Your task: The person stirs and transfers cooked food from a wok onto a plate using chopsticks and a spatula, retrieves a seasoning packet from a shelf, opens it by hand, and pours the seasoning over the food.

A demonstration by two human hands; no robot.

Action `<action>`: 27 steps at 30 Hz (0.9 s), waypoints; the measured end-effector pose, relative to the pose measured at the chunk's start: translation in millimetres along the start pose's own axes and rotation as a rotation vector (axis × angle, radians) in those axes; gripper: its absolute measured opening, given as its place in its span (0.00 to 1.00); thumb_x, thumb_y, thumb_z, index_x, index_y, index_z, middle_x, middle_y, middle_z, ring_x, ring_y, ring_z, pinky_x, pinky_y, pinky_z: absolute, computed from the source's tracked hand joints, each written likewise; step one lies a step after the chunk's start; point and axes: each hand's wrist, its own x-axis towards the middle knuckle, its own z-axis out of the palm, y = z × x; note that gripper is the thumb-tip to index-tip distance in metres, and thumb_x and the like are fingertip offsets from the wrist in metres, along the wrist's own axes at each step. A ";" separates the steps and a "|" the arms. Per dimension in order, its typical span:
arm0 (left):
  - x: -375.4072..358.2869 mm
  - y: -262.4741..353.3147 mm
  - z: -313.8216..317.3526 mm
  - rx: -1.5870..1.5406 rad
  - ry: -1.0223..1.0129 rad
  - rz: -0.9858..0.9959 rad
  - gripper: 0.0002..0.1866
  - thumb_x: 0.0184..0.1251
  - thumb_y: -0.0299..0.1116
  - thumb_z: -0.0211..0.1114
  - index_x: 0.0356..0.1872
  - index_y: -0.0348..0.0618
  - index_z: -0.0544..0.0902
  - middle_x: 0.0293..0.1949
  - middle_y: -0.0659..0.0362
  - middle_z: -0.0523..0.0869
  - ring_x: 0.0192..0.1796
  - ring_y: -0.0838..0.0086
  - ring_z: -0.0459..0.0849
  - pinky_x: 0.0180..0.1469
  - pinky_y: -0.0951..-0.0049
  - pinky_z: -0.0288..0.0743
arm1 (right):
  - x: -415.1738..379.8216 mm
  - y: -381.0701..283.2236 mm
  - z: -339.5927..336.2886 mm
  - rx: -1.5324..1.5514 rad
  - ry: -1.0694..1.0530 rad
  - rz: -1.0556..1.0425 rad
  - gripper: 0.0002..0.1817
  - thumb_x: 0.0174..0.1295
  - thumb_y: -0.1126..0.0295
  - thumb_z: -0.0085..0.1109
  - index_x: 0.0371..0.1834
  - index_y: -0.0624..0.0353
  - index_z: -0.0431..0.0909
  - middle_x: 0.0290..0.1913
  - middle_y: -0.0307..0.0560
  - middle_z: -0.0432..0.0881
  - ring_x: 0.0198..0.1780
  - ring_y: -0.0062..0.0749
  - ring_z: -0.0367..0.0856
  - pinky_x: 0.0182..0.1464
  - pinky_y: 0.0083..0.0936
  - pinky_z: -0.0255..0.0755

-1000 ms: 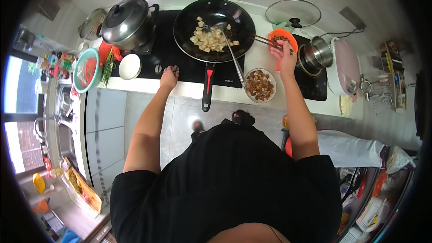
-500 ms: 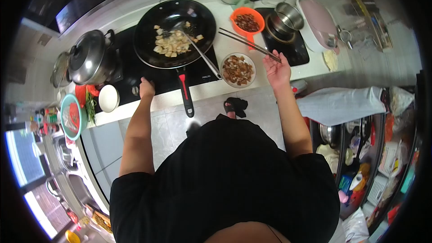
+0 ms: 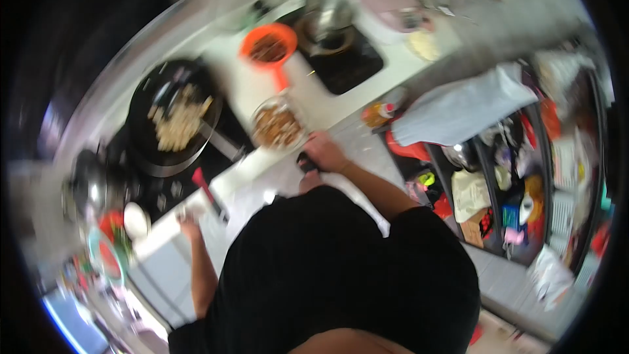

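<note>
My right hand (image 3: 325, 152) is at the counter's front edge, just right of a plate of browned pieces (image 3: 280, 124). Its fingers look curled, but blur hides whether they hold anything or touch the plate; no chopsticks can be made out. My left hand (image 3: 190, 224) is by the front edge below the stove, its fingers smeared by motion. A black wok (image 3: 147, 101) on the stove holds pale cut pieces (image 3: 177, 126) and a metal spatula (image 3: 226, 147) leaning over its rim. The wok's red and black handle (image 3: 208, 190) points toward me.
An orange strainer (image 3: 280, 72) with dark red pieces stands behind the plate. Right of it, a steel pot (image 3: 327, 16) sits on a black hob (image 3: 347, 69). A lidded pot (image 3: 98, 180) and white bowl (image 3: 136, 221) are left. A cloth-covered shelf rack (image 3: 465, 108) stands right.
The view has swung right, with strong blur. My right hand has come down beside the plate, and the chopsticks seen in it before no longer show. My left hand has left the stove knob.
</note>
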 end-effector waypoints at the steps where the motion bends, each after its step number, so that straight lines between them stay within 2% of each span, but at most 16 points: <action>1: -24.6 27.9 3.4 -0.672 0.002 -0.247 0.26 0.69 0.27 0.55 0.66 0.37 0.60 0.59 0.50 0.77 0.52 0.65 0.80 0.46 0.69 0.78 | 5.4 16.5 11.9 0.050 0.069 -0.097 0.12 0.48 0.66 0.64 0.34 0.58 0.74 0.46 0.58 0.75 0.54 0.53 0.73 0.56 0.42 0.69; 2: -37.4 3.8 0.8 -0.465 -0.075 -0.485 0.30 0.68 0.25 0.55 0.69 0.37 0.55 0.59 0.48 0.76 0.50 0.65 0.81 0.43 0.70 0.79 | 6.7 34.5 26.6 0.106 0.174 -0.179 0.15 0.47 0.64 0.64 0.36 0.58 0.76 0.41 0.54 0.78 0.53 0.53 0.73 0.56 0.41 0.70; 3: -48.1 17.0 15.5 -0.366 -0.185 -0.583 0.29 0.68 0.25 0.55 0.68 0.37 0.56 0.59 0.48 0.76 0.50 0.65 0.81 0.43 0.70 0.79 | 12.8 27.9 12.9 0.486 -0.016 0.163 0.16 0.55 0.61 0.60 0.44 0.57 0.75 0.45 0.53 0.77 0.54 0.49 0.74 0.55 0.38 0.70; 4: -60.4 36.6 37.5 -0.296 -0.284 -0.619 0.29 0.68 0.25 0.55 0.68 0.37 0.56 0.58 0.48 0.76 0.49 0.65 0.81 0.43 0.70 0.78 | 19.5 18.6 -4.1 0.818 -0.081 0.568 0.17 0.64 0.58 0.55 0.51 0.56 0.73 0.49 0.52 0.77 0.55 0.45 0.75 0.54 0.35 0.71; 5: -72.7 59.7 59.2 -0.230 -0.383 -0.639 0.29 0.68 0.25 0.55 0.68 0.37 0.57 0.58 0.48 0.77 0.49 0.66 0.81 0.43 0.70 0.78 | 22.0 26.3 -8.4 0.735 -0.098 0.523 0.18 0.68 0.55 0.51 0.53 0.55 0.72 0.52 0.52 0.76 0.55 0.41 0.76 0.54 0.35 0.70; 6: -76.6 82.5 81.2 -0.173 -0.473 -0.635 0.29 0.68 0.25 0.55 0.68 0.37 0.57 0.57 0.48 0.77 0.49 0.66 0.81 0.43 0.70 0.78 | 21.7 28.9 -6.9 0.644 0.017 0.408 0.17 0.65 0.58 0.55 0.51 0.56 0.73 0.52 0.51 0.75 0.54 0.43 0.76 0.56 0.34 0.70; 9: -73.5 148.8 135.7 -0.083 -0.689 -0.542 0.28 0.67 0.25 0.55 0.67 0.37 0.58 0.55 0.49 0.77 0.47 0.66 0.81 0.42 0.71 0.78 | 18.1 56.0 8.8 0.000 0.071 -0.174 0.25 0.50 0.67 0.67 0.52 0.56 0.71 0.59 0.52 0.65 0.63 0.47 0.67 0.64 0.37 0.65; 10: -72.8 167.3 148.8 -0.071 -0.741 -0.509 0.27 0.67 0.25 0.55 0.66 0.36 0.58 0.55 0.49 0.78 0.47 0.66 0.81 0.42 0.71 0.78 | 18.0 54.3 2.9 -0.019 0.038 -0.166 0.28 0.48 0.67 0.69 0.54 0.56 0.70 0.60 0.52 0.64 0.64 0.48 0.65 0.65 0.38 0.64; 11: -73.0 184.5 157.0 -0.068 -0.778 -0.477 0.27 0.67 0.25 0.55 0.66 0.36 0.59 0.54 0.49 0.78 0.47 0.67 0.81 0.41 0.71 0.78 | 16.2 52.8 -3.5 -0.048 0.010 -0.168 0.29 0.52 0.64 0.68 0.56 0.56 0.68 0.61 0.52 0.62 0.65 0.49 0.64 0.67 0.39 0.63; 14: -72.6 222.1 179.3 -0.066 -0.884 -0.379 0.26 0.67 0.25 0.55 0.65 0.36 0.60 0.52 0.49 0.79 0.45 0.67 0.81 0.41 0.72 0.78 | 8.3 36.6 -21.6 0.054 0.023 -0.099 0.31 0.51 0.65 0.68 0.59 0.55 0.66 0.62 0.52 0.62 0.66 0.49 0.63 0.66 0.38 0.64; 16: -72.7 236.9 192.5 -0.064 -0.956 -0.317 0.26 0.67 0.24 0.55 0.65 0.36 0.61 0.51 0.49 0.79 0.45 0.67 0.81 0.40 0.72 0.78 | -5.7 23.8 -26.1 0.127 0.151 -0.067 0.29 0.54 0.69 0.66 0.60 0.52 0.66 0.62 0.51 0.62 0.66 0.46 0.63 0.63 0.38 0.68; 21: -67.9 251.1 213.9 -0.026 -1.101 -0.193 0.24 0.66 0.24 0.55 0.63 0.35 0.62 0.48 0.50 0.80 0.43 0.68 0.82 0.39 0.73 0.77 | -80.0 -13.8 -40.9 0.306 0.409 0.219 0.23 0.58 0.74 0.59 0.58 0.55 0.68 0.62 0.54 0.63 0.60 0.48 0.70 0.60 0.36 0.69; 23: -67.3 251.4 219.7 -0.006 -1.146 -0.160 0.24 0.66 0.24 0.55 0.63 0.35 0.63 0.47 0.50 0.81 0.42 0.69 0.82 0.38 0.73 0.77 | -126.3 -38.0 -56.2 0.426 0.414 0.549 0.21 0.60 0.74 0.56 0.57 0.54 0.69 0.61 0.52 0.65 0.56 0.48 0.74 0.57 0.34 0.71; 25: -69.0 251.2 220.5 0.024 -1.182 -0.136 0.23 0.66 0.24 0.55 0.62 0.35 0.64 0.46 0.50 0.81 0.41 0.69 0.82 0.38 0.73 0.77 | -174.9 -39.2 -40.6 0.451 0.494 0.757 0.18 0.62 0.72 0.53 0.57 0.52 0.70 0.59 0.48 0.68 0.52 0.46 0.77 0.53 0.35 0.73; 27: -71.5 250.0 221.7 0.051 -1.223 -0.112 0.23 0.66 0.24 0.56 0.61 0.35 0.65 0.45 0.50 0.81 0.40 0.69 0.82 0.38 0.74 0.77 | -221.7 -80.1 -75.8 0.431 0.566 0.924 0.17 0.62 0.71 0.52 0.56 0.48 0.72 0.56 0.45 0.71 0.49 0.44 0.79 0.51 0.35 0.74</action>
